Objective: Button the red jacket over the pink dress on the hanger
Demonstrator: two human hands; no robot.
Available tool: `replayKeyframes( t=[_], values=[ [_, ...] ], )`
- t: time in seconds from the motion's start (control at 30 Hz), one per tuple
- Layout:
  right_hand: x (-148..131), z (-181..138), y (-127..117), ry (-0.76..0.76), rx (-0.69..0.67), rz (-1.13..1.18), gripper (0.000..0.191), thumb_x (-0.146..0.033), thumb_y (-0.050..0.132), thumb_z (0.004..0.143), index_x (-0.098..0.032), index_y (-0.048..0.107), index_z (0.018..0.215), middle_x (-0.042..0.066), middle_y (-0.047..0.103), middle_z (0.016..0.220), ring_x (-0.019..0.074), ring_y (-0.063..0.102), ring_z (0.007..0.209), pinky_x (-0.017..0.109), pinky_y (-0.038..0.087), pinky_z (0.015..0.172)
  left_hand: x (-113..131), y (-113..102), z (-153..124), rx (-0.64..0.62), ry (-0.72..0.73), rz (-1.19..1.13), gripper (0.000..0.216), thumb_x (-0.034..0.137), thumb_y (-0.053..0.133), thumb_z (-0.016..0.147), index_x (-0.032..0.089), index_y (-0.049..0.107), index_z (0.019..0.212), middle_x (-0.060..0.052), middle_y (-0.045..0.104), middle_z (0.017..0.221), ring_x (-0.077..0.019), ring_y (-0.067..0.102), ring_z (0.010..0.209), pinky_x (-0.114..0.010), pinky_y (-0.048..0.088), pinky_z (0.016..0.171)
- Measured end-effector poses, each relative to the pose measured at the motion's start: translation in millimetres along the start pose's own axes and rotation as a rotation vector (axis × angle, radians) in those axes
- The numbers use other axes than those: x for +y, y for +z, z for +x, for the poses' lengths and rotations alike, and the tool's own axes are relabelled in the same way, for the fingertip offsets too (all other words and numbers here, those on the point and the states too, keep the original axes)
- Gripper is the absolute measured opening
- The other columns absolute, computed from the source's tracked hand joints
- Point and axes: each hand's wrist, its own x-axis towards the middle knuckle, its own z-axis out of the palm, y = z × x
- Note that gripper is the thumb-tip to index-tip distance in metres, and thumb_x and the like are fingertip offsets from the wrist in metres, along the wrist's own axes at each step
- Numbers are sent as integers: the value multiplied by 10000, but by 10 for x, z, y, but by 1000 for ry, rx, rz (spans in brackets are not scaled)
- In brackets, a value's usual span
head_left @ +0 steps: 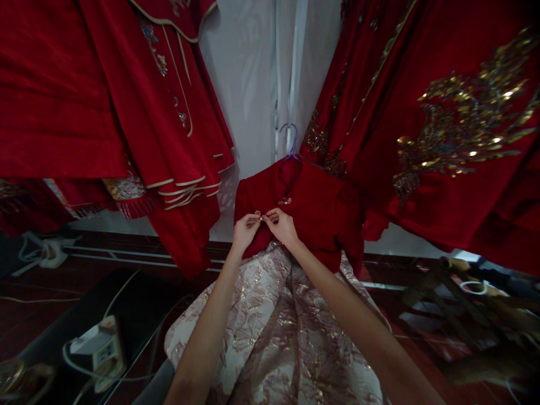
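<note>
A red velvet jacket (320, 214) hangs on a purple hanger (291, 140) in front of me, above a pale pink and gold brocade skirt (274, 332). My left hand (244, 229) and my right hand (282, 225) meet at the jacket's front, fingers pinched on a small jewelled clasp (260, 215). A second jewelled clasp (285, 201) sits a little higher on the jacket front. Both forearms reach up from the bottom of the view.
Red embroidered garments hang at the left (126, 101) and at the right, with gold sequin work (464, 118). A white curtain (261, 73) hangs behind. A white power strip (101, 351) with cables lies at the lower left. A wooden stand (455, 298) is at the right.
</note>
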Motion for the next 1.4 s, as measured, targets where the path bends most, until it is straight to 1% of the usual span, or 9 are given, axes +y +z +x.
replayKeyframes(
  t=[0.1,0.2,0.3,0.4,0.63,0.8,0.93,1.17,1.4],
  values=[
    [70,-136,-130,-10,-87,72,158,-250,505,828,-197,629,910,23,701,883,119,661,756,240,518,730,-105,-25,-138,33,2,30,223,94,548,715,156,567,928,-50,641,873,-130,612,808,-312,485,816],
    [204,-369,-298,42,-72,25,191,-209,476,824,-208,639,924,15,701,876,121,660,755,242,515,724,-251,-47,-396,74,-117,97,245,52,539,680,147,530,905,-50,599,881,-119,586,779,-300,480,787],
    [363,-618,-401,102,-35,-74,171,-183,485,792,-192,618,899,24,685,820,122,642,690,240,505,684,-334,-25,-668,-14,-171,190,287,68,579,645,147,525,916,-49,576,892,-127,569,775,-291,472,756],
    [490,-796,-390,133,-63,-145,212,-222,565,742,-172,587,947,26,655,778,127,611,644,241,489,640,-295,65,-860,-76,-147,335,373,113,623,622,155,511,976,-51,558,895,-146,559,781,-290,458,729],
    [540,-875,-393,184,-98,-166,192,-290,650,695,-166,611,837,23,640,718,135,592,629,245,464,613,-100,289,-1018,12,-75,519,334,174,610,660,182,481,969,-54,538,898,-170,552,787,-287,424,707],
    [258,-816,-614,205,-177,-21,236,-367,718,639,-177,658,766,30,687,737,132,614,635,237,476,613,-109,352,-1036,128,-91,425,277,173,608,673,191,460,906,-6,545,777,-127,524,644,-240,406,616],
    [65,-715,-521,212,-243,88,283,-378,737,618,-166,675,794,33,698,748,118,602,580,222,466,553,-154,401,-1024,136,-92,336,293,154,618,663,193,492,924,9,565,739,-118,535,632,-226,407,605],
    [270,-659,-61,285,-157,130,201,-296,687,666,-161,680,815,25,689,714,103,589,495,201,459,462,-363,416,-954,198,-209,-2,231,153,656,616,156,562,827,-15,618,726,-117,579,642,-229,454,627],
    [355,-719,-37,262,-106,108,221,-340,671,695,-179,690,846,21,701,731,128,634,552,222,508,523,-319,375,-918,190,-287,-279,224,176,709,566,124,644,774,-48,676,738,-128,618,675,-261,485,708]
  ],
)
